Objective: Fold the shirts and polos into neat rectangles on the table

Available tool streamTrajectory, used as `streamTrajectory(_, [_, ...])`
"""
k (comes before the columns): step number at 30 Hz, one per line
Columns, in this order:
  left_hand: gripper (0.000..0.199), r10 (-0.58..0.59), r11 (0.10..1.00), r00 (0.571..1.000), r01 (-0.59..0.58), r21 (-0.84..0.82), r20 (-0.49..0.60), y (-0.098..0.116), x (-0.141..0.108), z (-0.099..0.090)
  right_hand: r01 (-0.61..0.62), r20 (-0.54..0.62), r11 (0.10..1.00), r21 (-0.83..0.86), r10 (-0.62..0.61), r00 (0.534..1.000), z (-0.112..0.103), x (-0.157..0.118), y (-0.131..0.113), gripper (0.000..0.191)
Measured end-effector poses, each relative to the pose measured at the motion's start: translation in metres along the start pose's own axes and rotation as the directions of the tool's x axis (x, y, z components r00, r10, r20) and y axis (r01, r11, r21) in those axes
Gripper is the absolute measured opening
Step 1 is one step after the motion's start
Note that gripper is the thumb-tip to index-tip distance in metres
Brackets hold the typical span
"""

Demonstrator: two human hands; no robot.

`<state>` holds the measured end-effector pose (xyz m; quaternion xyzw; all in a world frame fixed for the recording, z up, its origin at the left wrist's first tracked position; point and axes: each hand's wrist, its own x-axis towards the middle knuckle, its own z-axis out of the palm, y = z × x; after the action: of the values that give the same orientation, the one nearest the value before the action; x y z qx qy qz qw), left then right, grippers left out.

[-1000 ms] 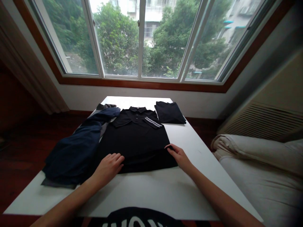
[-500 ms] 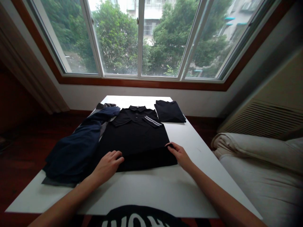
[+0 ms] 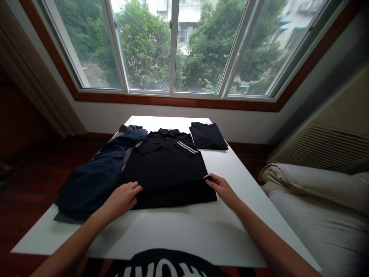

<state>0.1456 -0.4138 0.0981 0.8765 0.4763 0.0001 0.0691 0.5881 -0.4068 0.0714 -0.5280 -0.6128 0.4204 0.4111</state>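
Note:
A black polo shirt [image 3: 170,165] lies front up on the white table, collar toward the window, with two white stripes on its right-side sleeve. Its lower part is turned up into a band across the front. At the left end of this fold, my left hand [image 3: 125,198] has its fingers curled onto the cloth; their tips are partly hidden. My right hand [image 3: 220,187] pinches the fold's right end between thumb and fingers. Beside my left hand lies a heap of dark blue clothing [image 3: 92,181], touching the shirt's left side.
A folded dark garment [image 3: 208,136] rests at the table's far right. The white table [image 3: 178,234] stands before a window [image 3: 173,50]. To the right are a beige cushioned seat [image 3: 317,207] and a slatted panel [image 3: 319,148]. A curtain [image 3: 43,77] hangs at left.
My left hand has slid left along the shirt's fold toward its left edge. My right hand keeps its pinch at the right end. The view has shifted slightly.

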Motion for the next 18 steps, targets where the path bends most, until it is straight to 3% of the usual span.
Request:
streamTrajectory(5, [0.039, -0.070, 0.998, 0.994, 0.070, 0.007, 0.083, -0.022, -0.027, -0.014, 0.016, 0.158, 1.000, -0.012, -0.014, 0.987, -0.008, -0.006, -0.005, 0.033])
streamTrajectory(9, [0.041, -0.063, 0.994, 0.986, 0.076, -0.081, 0.151, -0.036, -0.050, -0.021, 0.019, 0.303, 0.999, 0.037, -0.029, 0.952, -0.017, -0.011, -0.010, 0.032])
streamTrajectory(11, [0.043, -0.051, 0.989, 0.986, 0.073, -0.132, 0.161, -0.042, -0.059, -0.027, 0.026, 0.453, 0.998, 0.052, -0.047, 0.890, -0.022, -0.014, -0.017, 0.032])
streamTrajectory(14, [0.042, -0.024, 0.979, 0.984, 0.060, -0.197, 0.179, -0.051, -0.068, -0.038, 0.014, 0.691, 0.996, 0.094, -0.075, 0.719, -0.031, -0.017, -0.029, 0.032])
streamTrajectory(16, [0.038, 0.009, 0.969, 0.979, 0.041, -0.242, 0.202, -0.056, -0.072, -0.045, 0.011, 0.765, 0.993, 0.116, -0.097, 0.637, -0.035, -0.019, -0.035, 0.032])
streamTrajectory(18, [0.033, 0.035, 0.959, 0.973, 0.031, -0.280, 0.227, -0.060, -0.076, -0.050, 0.018, 0.801, 0.993, 0.115, -0.103, 0.590, -0.037, -0.019, -0.039, 0.033])
